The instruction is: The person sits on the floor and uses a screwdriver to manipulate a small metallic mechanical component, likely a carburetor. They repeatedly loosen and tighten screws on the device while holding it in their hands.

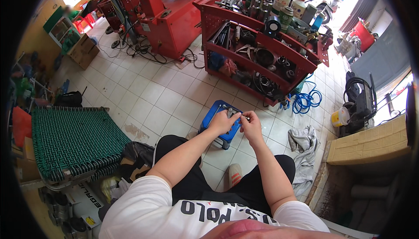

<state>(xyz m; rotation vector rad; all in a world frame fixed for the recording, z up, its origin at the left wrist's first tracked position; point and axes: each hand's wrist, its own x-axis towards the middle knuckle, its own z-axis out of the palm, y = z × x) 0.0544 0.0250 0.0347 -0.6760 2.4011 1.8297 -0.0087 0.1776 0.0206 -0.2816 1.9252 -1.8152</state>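
I sit with both forearms stretched out over a small blue plastic stool (214, 113) on the tiled floor. My left hand (221, 122) and my right hand (251, 127) meet above the stool's right side, pinching a small metal part (238, 116) between the fingertips. The part is tiny and mostly hidden by my fingers. A few small dark tools or pieces lie on the stool top (229, 108). My knees in black trousers frame the stool.
A red tool cart (262, 42) loaded with bottles, bearings and tools stands ahead. A coiled blue hose (307, 101) lies at its right. A grey rag (303, 140) is by my right knee. A green woven cot (74, 138) stands left, a red machine (174, 16) behind.
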